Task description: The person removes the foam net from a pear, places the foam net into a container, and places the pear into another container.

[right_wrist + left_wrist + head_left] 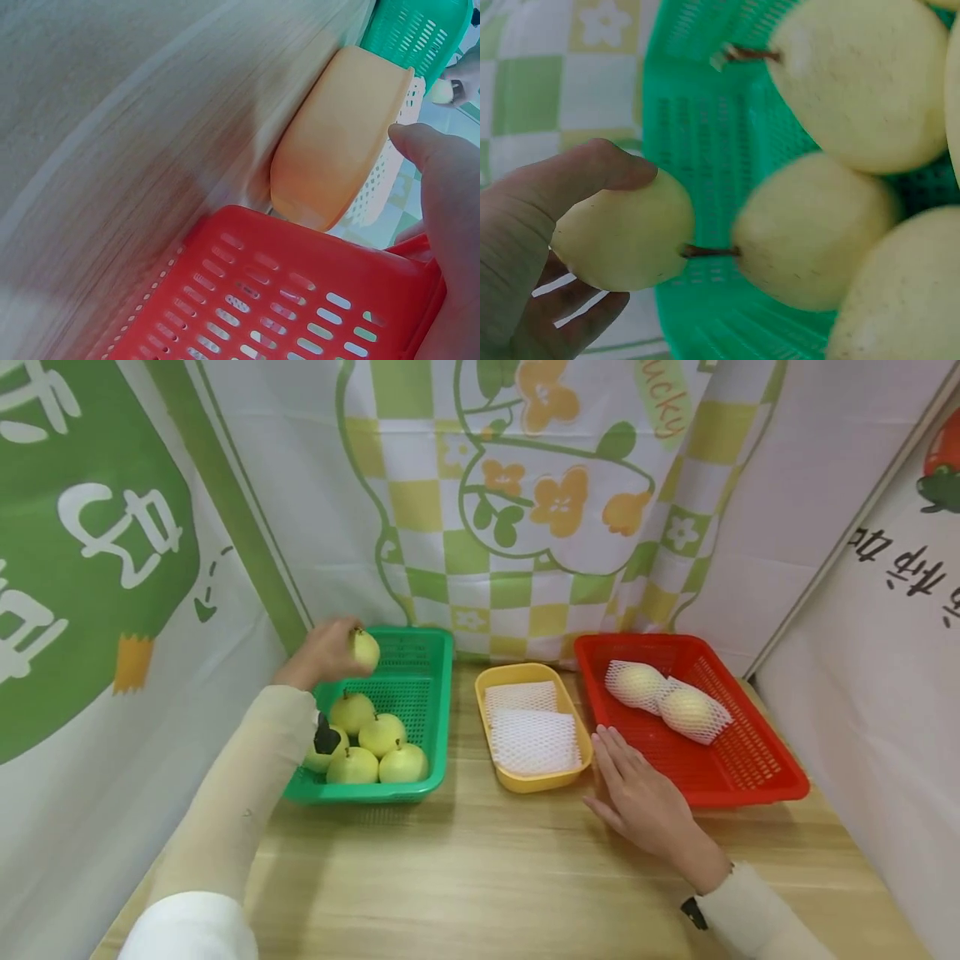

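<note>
Yellow-green pears [381, 734] stand out against a bright green basket [408, 685], a red basket [660, 739] and a yellow tray [525, 783] of white mesh netting [532, 739].
The worktop [480, 868] shows pale wood grain; the cloth [517, 560] carries green, yellow and white checks with an orange floral print; the sleeves [236, 802] are cream.

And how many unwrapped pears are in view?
6. One pear is in the left hand; the green basket holds five pears: one farthest back, one left, one central, two nearest. The left arm may hide more.
</note>
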Demonstrator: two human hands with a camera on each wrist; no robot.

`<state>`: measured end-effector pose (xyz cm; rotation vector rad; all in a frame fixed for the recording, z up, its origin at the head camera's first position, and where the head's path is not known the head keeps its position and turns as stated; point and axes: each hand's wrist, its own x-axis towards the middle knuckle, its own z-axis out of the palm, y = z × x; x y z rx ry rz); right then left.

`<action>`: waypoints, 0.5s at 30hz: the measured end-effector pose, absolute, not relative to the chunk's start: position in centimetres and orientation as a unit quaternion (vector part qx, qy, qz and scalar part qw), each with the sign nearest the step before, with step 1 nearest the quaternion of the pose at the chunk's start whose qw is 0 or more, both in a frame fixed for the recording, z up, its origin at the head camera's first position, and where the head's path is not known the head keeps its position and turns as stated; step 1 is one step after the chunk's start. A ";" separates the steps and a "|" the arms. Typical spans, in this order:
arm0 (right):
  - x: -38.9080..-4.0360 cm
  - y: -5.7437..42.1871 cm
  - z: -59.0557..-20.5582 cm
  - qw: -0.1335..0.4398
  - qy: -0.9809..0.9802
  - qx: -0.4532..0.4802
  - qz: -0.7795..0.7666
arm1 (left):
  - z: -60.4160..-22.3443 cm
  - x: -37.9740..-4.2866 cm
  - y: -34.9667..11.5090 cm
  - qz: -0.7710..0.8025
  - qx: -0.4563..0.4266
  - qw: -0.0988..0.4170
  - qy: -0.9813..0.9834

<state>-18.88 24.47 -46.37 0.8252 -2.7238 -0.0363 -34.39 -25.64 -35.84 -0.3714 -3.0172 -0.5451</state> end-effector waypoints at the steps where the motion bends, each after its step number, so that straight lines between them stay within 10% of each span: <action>1: -18.9 24.4 -46.4 0.148 -0.946 0.288 -0.013 | -36.2 -34.6 -25.9 -0.171 -0.121 0.021 -0.978; 15: -19.2 24.8 -46.7 0.160 -0.943 0.290 -0.023 | -38.8 -35.5 -27.7 -0.116 -0.054 -0.060 -0.990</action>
